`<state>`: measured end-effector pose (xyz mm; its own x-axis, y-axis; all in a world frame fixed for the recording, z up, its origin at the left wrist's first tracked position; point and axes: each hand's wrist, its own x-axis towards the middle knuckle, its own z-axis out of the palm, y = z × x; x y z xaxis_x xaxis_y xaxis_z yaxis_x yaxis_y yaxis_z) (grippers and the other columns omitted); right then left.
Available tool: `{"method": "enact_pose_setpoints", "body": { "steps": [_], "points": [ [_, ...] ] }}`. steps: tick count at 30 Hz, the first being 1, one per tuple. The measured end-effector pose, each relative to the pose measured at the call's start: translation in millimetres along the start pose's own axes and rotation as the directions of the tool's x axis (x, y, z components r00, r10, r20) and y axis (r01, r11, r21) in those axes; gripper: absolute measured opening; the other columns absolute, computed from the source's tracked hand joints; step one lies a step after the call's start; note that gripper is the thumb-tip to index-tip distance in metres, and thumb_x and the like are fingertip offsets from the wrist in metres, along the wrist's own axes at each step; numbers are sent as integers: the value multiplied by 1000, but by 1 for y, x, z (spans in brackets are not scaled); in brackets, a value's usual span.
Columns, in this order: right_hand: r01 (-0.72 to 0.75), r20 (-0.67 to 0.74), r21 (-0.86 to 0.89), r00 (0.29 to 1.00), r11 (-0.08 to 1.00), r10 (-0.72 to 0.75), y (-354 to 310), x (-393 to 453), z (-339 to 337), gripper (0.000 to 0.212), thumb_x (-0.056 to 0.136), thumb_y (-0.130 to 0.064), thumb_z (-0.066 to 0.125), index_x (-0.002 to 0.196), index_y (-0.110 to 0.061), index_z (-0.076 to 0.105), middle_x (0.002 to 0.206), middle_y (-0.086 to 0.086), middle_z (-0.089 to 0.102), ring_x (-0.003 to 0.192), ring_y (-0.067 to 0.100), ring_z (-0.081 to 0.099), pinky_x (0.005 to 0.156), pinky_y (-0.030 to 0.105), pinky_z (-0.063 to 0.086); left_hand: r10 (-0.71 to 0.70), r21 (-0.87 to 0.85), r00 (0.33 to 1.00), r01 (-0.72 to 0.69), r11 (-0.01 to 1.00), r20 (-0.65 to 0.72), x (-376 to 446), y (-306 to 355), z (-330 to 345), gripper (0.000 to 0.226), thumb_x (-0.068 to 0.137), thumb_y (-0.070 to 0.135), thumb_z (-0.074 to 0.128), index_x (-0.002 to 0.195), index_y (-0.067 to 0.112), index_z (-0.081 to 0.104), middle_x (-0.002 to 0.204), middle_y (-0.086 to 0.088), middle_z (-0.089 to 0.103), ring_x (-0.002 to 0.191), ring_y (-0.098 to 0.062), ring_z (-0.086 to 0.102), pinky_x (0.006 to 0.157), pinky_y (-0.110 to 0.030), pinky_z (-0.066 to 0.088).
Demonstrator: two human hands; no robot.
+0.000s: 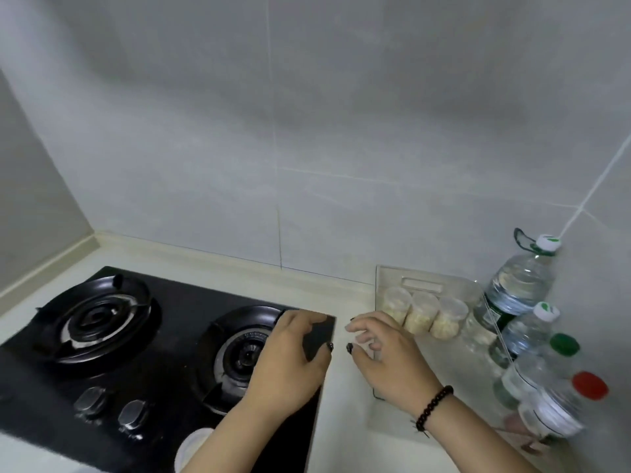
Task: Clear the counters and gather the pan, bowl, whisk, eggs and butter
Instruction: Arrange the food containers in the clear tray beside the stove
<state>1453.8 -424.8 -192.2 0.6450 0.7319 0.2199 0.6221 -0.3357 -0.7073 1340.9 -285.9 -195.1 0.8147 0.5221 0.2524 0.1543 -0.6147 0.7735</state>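
Head cam, close, facing fwd-down over stove [164, 339], counter [345, 421].

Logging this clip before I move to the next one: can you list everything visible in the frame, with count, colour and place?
Gas hob: one, black, two burners, on the counter at left.
Knobs: two, grey, on the hob's front edge.
Cutting board: one, translucent, flat on the counter right of the hob.
Small jars: three, clear with pale contents, lying on the cutting board.
Water bottles: two, clear with white caps, in the right corner.
Other containers: several, clear, one green cap, one red cap, near right; blurred.
Bracelet: one, dark beads, on the right wrist.
Left hand: over the hob's right burner, fingers curled.
Right hand: over the counter by the board, fingers loosely spread, holding nothing.
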Motion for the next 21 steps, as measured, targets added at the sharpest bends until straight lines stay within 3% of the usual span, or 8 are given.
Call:
{"method": "enact_pose_setpoints", "body": {
  "steps": [6,12,18,21],
  "points": [
    [106,183,22,977,994,-109,-43,-7,51,20,89,-18,60,100,-33,59,110,-29,47,99,-5,54,82,9,44,-132,3,982,134,991,-137,-50,-36,-57,36,83,14,66,113,34,61,111,22,52,105,11,50,82,-3,40],
    [203,377,-7,908,979,-186,-77,-16,100,21,90,-24,57,110,-32,57,116,-30,41,100,-7,51,87,13,46,-291,-9,921,299,954,-257,-97,-75,-94,35,84,18,68,113,36,59,110,24,52,102,12,51,78,-6,41],
    [267,575,-127,805,955,-148,-92,-28,140,41,93,-33,52,132,-31,42,132,-21,30,112,6,51,90,23,47,-393,-74,884,388,919,-254,-144,-106,-103,41,82,16,72,107,45,56,111,24,52,106,10,51,77,-7,42],
    [299,635,-180,763,937,-122,-86,-31,162,52,90,-28,54,138,-31,34,140,-14,24,125,11,42,94,25,45,-401,-53,889,399,915,-223,-163,-117,-100,43,79,16,74,105,45,56,111,23,53,108,12,48,81,-5,40]
  ]
}}
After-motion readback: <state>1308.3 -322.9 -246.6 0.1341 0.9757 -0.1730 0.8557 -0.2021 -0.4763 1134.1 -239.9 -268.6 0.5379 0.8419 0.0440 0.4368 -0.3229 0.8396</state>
